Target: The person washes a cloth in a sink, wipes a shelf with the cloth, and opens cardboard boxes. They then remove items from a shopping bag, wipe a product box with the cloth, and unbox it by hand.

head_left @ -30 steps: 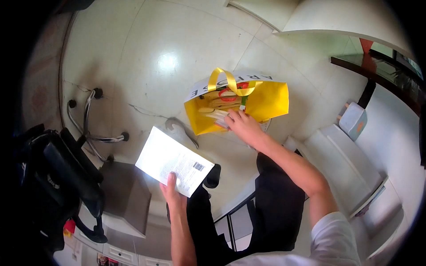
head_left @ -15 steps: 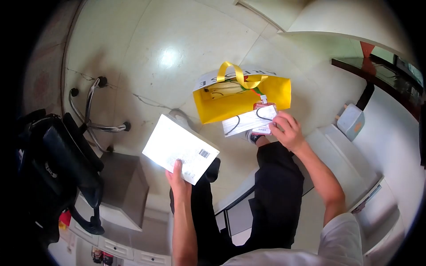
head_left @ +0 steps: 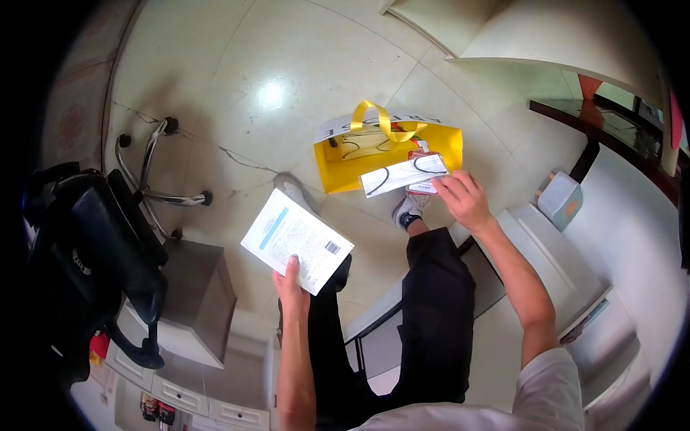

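My left hand [head_left: 292, 289] grips the lower edge of a white printed booklet or box [head_left: 297, 241] with a blue stripe and a barcode, its thumb on top. My right hand [head_left: 463, 201] pinches the right end of a flat white packet [head_left: 403, 176] with two dark curved lines. Behind that packet hangs a red-and-white badge [head_left: 422, 184] on a strap, partly hidden. Both are at the near edge of a yellow-lined paper bag [head_left: 338, 177], which stands open on the floor with yellow ribbon handles and some contents inside.
A chair base with casters [head_left: 146, 192] and a black bag [head_left: 108, 244] are at the left, beside a grey cabinet [head_left: 201, 302]. White drawers [head_left: 553, 251] stand at the right, near a pale box [head_left: 560, 200]. My feet are by the bag.
My right hand has come out of the yellow bag with the white packet and moved right. The badge now shows outside the bag. The booklet in my left hand has tilted, showing its blue stripe.
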Tool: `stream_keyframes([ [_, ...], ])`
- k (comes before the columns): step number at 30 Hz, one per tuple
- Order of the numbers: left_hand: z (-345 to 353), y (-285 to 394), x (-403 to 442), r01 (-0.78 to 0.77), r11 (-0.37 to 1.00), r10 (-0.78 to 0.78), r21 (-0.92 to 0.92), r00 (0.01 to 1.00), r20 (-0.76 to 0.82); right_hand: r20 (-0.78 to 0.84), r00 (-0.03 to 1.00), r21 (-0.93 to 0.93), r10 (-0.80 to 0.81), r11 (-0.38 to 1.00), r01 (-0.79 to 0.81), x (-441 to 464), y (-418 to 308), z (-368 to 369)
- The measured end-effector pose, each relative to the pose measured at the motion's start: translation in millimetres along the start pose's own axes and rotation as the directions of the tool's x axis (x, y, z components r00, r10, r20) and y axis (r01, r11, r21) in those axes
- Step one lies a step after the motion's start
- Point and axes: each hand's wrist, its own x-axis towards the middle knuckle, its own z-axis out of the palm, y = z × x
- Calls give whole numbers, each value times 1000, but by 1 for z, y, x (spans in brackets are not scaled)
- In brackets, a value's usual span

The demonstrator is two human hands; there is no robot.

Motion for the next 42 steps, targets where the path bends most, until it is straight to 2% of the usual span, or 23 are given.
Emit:
stream_keyframes([
  [2, 3, 0, -2, 5, 1000, -5, 0, 1000, 3, 45, 999, 28, 9, 1000, -10, -1, 0, -6],
  [7, 11, 6, -11, 8, 1000, -8, 0, 1000, 27, 19, 1000, 51, -16, 999, 15, 4, -14, -33],
  [9, 8, 7, -13, 135, 991, -133, -20, 987, 85, 14, 1000, 57, -11, 998, 11, 5, -17, -41],
  [10, 6, 7, -16, 130, 991, -128, -20, 988, 83, -12, 1000, 50, -24, 998, 24, 5, -20, -45],
  [12, 4, 6, -20, 304, 942, -275, -139, 941, 197, -37, 999, 41, -34, 999, 35, 4, -24, -52],
  [13, 4, 4, -20, 304, 943, -274, -139, 941, 198, -38, 999, 39, -35, 999, 36, 3, -25, -54],
  [15, 9, 2, -25, 417, 900, -352, -124, 865, 357, -45, 998, 40, -40, 998, 41, 6, -30, -63],
  [19, 44, -7, -23, 451, 887, -363, -99, 814, 454, -21, 995, 64, -94, 993, 95, 10, -40, -72],
  [21, 69, -3, -21, 419, 902, -340, -100, 834, 434, -7, 994, 78, -113, 990, 113, 11, -42, -75],
  [23, 84, 3, -16, 354, 933, -308, -70, 882, 357, -31, 993, 197, -112, 974, 116, 13, -43, -77],
  [31, 108, 14, -1, 294, 952, -256, -84, 916, 307, 19, 991, 171, -134, 977, 129, 1, -38, -80],
  [35, 103, 15, 6, 208, 973, -184, -97, 960, 213, 7, 997, 201, -80, 977, 76, -12, -32, -88],
  [40, 88, 19, 27, 152, 983, -122, -106, 961, 246, 20, 1000, 222, 10, 975, -14, -31, -24, -107],
  [42, 87, 12, 36, 114, 993, -113, 9, 962, 249, -13, 999, 239, 35, 971, -31, -32, -25, -124],
])
